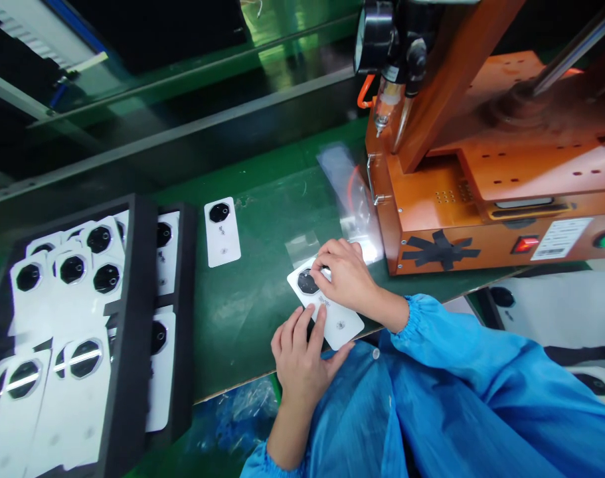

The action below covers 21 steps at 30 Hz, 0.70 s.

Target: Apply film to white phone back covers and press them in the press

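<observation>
A white phone back cover (340, 325) with a black octagonal camera window lies tilted at the table's front edge, under both hands. My left hand (302, 352) holds it by the lower left side, fingertips on the long edge and thumb by the bottom end. Over the camera window, my right hand (346, 275) has its thumb and forefinger pinched together at the window's right part. Whatever is between those fingertips is too small or hidden to make out. A second white cover (223, 242) lies flat on the green table, to the left and farther back.
Dark foam trays (127, 332) with several white covers stand at left. An orange press machine (422, 226) with a red switch and green button fills the right. Clear film (349, 192) lies beside it on the green mat (262, 318). More covers (571, 299) lie at lower right.
</observation>
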{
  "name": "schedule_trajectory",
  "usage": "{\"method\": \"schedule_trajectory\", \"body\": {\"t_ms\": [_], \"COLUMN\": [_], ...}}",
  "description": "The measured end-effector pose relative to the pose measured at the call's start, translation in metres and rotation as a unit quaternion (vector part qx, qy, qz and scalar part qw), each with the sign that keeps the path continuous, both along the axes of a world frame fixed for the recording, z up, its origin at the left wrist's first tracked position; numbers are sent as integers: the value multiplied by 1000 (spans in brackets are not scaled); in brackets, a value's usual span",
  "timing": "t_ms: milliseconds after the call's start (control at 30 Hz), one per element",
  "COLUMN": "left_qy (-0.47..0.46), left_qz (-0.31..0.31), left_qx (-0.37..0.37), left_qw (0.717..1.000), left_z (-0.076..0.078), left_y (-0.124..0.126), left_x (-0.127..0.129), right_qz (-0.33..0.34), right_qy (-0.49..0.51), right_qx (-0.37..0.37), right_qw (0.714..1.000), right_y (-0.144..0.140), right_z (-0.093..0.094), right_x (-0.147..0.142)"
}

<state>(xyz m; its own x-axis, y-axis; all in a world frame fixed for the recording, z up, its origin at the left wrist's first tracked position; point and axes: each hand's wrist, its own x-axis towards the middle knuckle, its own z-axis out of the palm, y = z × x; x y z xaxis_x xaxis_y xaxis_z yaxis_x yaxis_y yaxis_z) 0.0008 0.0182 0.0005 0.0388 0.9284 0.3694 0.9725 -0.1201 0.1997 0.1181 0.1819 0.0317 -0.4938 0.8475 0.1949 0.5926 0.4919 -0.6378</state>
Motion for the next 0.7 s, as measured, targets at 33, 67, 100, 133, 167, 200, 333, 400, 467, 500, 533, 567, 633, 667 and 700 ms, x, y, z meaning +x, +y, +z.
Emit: {"method": "schedule_trajectory", "body": {"t_ms": [33, 67, 100, 133, 167, 200, 333, 400, 467, 500, 533, 567, 633, 667, 700], "left_qy": [-2, -3, -4, -5, -5, -4, -8, -10, -15, -20, -25, -32, -43, -51, -64], "left_qz": [1, 1, 0, -1, -2, -3, -1, 1, -7, -17, -30, -44, -79, -95, -110], "left_qx": [0, 0, 1, 3, 4, 6, 13, 12, -5, -17, -28, -33, -20, 1, 26], "left_qw": [1000, 1000, 1000, 1000, 1000, 1000, 1000, 1000, 1000, 1000, 999, 998, 996, 994, 991], "left_z": [0, -1, -1, -2, -3, -4, -6, -1, 8, 13, 19, 24, 28, 27, 24], "left_y": [0, -1, -1, -1, -1, -1, 0, 0, -1, -2, -3, -5, -6, -5, -3], "left_x": [0, 0, -1, -1, -1, -1, 0, 0, -2, -4, -6, -9, -14, -16, -18], "right_qz": [0, 1, 2, 3, 3, 4, 3, 14, 73, 121, 171, 219, 272, 273, 262], "right_qy": [0, -2, -5, -9, -14, -17, -14, -6, -13, -25, -38, -54, -83, -97, -111], "right_qx": [3, 6, 10, 15, 21, 27, 52, 66, 63, 50, 34, 22, 34, 63, 101], "right_qw": [1000, 1000, 1000, 1000, 1000, 999, 999, 998, 995, 991, 984, 974, 958, 955, 953], "right_y": [0, 0, -1, -1, -1, -1, -9, -17, -27, -32, -37, -43, -56, -61, -66], "right_z": [1, 1, 2, 2, 2, 2, 7, 15, 28, 36, 44, 51, 62, 64, 64], "right_x": [1, 2, 2, 3, 4, 4, 12, 23, 41, 52, 62, 72, 85, 88, 88]}}
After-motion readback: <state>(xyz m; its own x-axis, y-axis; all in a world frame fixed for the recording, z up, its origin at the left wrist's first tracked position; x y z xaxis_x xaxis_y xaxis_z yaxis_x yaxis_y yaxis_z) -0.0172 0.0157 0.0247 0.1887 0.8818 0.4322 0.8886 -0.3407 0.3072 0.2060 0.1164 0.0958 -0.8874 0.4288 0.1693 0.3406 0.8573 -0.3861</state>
